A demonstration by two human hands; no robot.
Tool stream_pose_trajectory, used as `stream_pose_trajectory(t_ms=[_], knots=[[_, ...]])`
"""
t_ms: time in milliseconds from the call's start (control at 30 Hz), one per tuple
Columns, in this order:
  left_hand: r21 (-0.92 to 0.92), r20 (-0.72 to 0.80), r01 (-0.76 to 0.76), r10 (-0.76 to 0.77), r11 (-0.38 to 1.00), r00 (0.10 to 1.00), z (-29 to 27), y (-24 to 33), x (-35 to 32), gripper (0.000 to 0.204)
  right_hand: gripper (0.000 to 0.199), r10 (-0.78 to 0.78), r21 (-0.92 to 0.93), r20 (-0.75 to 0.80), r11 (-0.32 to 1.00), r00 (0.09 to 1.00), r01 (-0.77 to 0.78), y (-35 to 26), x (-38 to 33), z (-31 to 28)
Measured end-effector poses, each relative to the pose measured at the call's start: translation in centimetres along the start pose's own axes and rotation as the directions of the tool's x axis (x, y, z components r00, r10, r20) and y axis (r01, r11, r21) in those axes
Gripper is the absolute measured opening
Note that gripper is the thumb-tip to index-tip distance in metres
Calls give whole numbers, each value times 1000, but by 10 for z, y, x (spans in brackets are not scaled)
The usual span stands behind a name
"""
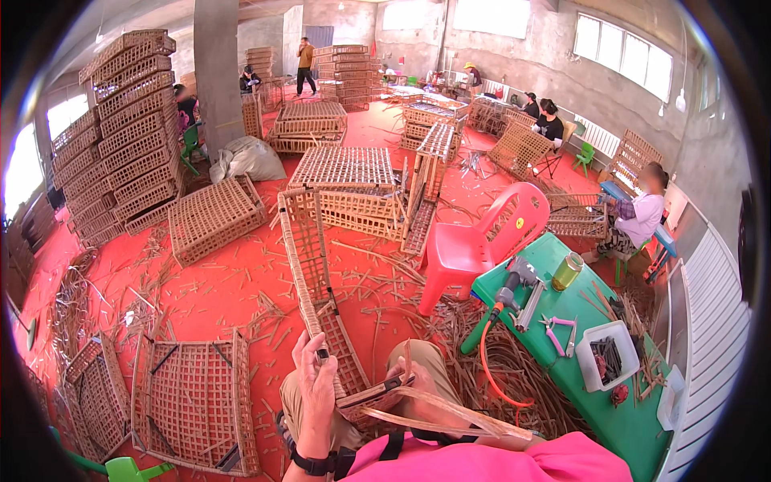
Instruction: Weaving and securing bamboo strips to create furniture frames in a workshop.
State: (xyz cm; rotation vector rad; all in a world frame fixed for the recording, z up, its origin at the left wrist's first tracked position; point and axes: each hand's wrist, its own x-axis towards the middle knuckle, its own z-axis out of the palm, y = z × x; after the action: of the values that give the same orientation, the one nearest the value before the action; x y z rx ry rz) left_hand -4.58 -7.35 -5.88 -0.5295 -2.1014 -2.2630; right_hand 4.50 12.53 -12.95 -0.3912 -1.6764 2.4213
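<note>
A flat woven crate [197, 402] lies on the red floor [225, 281] at the left. The left hand [315, 384] grips the edge of a long wicker panel [317, 281] that rests across the person's lap and runs up over the floor. The right hand [405, 377] — mostly hidden — pinches loose cane strips [450, 414] against the panel's near end. Further right stand a red plastic chair [482, 237] and a green worktop [610, 402] carrying a nail gun [514, 293] and pink pliers [558, 331].

Woven rattan panel [321, 273] rough, matt; plastic chair [482, 241] glossy; green table [618, 418] smooth; red floor [233, 281] matt.
</note>
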Motion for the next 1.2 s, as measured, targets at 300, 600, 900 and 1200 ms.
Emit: stream_pose_trajectory(t_ms=[300, 600, 900, 1200], knots=[[23, -6, -20, 20, 1000, 1000, 0, -4, 0, 50, 41, 41, 113, 14, 993, 999, -43, 3, -1, -2], [12, -9, -3, 3, 1000, 1000, 2, 1, 1, 49, 36, -366, -212, 199, 890, 909, 405, 43, 14, -30], [15, -12, -26, 27, 1000, 1000, 1, -2, 0, 48, 26, -347, -262, 158, 888, 924, 378, 22, 6, -16], [3, -3, -18, 18, 1000, 1000, 2, 1, 0, 48, 48, 32, 65, -41, 997, 999, -29, -11, -7, 6]])
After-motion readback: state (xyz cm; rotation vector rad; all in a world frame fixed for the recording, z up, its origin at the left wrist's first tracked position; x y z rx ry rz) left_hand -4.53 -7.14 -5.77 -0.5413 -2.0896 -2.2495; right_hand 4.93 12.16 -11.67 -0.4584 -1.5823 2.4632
